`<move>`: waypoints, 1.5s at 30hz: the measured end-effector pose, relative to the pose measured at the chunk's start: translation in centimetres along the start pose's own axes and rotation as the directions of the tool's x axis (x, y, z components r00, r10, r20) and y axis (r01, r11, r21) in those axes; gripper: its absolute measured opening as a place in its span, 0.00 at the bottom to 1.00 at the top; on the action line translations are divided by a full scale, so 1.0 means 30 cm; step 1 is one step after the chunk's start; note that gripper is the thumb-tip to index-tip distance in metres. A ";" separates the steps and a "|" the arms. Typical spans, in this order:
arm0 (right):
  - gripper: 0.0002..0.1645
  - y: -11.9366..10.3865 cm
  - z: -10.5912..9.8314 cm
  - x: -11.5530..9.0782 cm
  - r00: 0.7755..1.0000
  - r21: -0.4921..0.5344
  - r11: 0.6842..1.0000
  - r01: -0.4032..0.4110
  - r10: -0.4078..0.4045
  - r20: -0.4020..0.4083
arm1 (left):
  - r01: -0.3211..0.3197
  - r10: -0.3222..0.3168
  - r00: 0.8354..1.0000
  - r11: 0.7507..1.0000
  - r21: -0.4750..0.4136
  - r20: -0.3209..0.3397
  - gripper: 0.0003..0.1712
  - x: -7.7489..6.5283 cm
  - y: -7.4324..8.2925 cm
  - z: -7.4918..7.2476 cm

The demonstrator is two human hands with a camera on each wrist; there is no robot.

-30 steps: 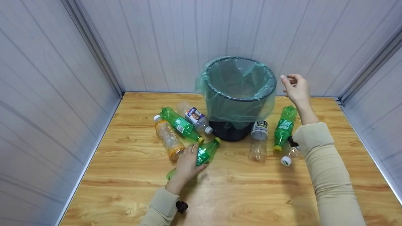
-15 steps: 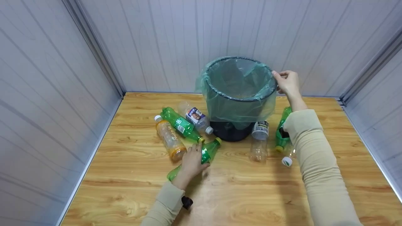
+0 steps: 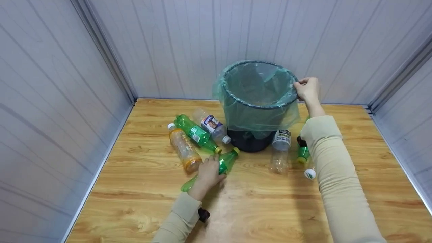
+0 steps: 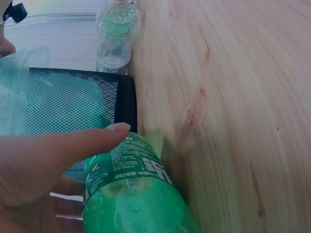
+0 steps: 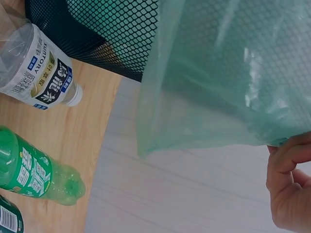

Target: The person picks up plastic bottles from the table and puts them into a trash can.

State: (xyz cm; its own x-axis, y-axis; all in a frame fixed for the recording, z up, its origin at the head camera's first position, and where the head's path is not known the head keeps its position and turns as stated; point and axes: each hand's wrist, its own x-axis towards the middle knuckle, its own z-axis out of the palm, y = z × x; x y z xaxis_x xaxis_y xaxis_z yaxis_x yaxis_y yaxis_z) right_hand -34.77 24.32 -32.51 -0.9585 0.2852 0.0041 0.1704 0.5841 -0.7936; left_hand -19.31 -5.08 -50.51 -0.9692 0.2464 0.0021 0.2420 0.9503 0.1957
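My left hand (image 3: 208, 172) lies over a green plastic bottle (image 3: 230, 158) on the wooden table. In the left wrist view, thumb and fingers stand on opposite sides of that bottle (image 4: 141, 204), gripping it around its label. At the back, my right hand (image 3: 307, 89) pinches the right rim of a black mesh trash can (image 3: 251, 141) lined with a thin green trash bag (image 3: 251, 116). Up close in the right wrist view, the fingers (image 5: 289, 162) are at the folded-over edge of the bag (image 5: 218, 111). The can stands upright.
Left of the can lie an orange-banded bottle (image 3: 185, 148), another green bottle (image 3: 199, 135) and a clear, purple-labelled bottle (image 3: 213, 125). To its right are a clear bottle (image 3: 280, 160), a green bottle (image 3: 303, 153) partly behind the right sleeve, and a white-capped bottle (image 3: 310, 173). Panel walls (image 3: 189, 47) enclose the table.
My right hand has moved left from beside the trash can onto its rim and bag. The left hand has shifted slightly rightward on the green bottle, which stays nearly in place.
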 end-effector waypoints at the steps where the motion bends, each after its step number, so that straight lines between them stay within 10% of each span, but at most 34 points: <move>1: 0.21 -0.001 0.001 0.001 1.000 -0.002 1.000 0.000 0.000 -0.005 | 0.002 -0.002 1.000 1.000 0.003 -0.005 0.46 0.000 0.001 0.000; 18: 0.22 -0.009 0.003 -0.009 0.999 -0.097 0.995 -0.035 0.033 -0.025 | -0.018 0.016 0.994 1.000 -0.019 -0.108 0.38 -0.036 -0.005 -0.005; 45: 0.20 -0.019 0.021 -0.014 1.000 -0.091 0.996 -0.006 0.004 -0.030 | -0.124 0.044 0.958 0.955 -0.271 -0.285 0.43 -0.140 0.048 -0.188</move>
State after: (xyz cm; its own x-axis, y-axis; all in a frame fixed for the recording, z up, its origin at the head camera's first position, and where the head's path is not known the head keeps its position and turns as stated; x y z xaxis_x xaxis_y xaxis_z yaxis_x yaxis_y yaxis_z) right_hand -34.61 23.40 -32.44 -0.9507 0.3096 0.0192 0.1965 0.6489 -0.7351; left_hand -15.14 -5.82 -44.70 -0.9307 0.2232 0.2898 0.3387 0.8251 0.4522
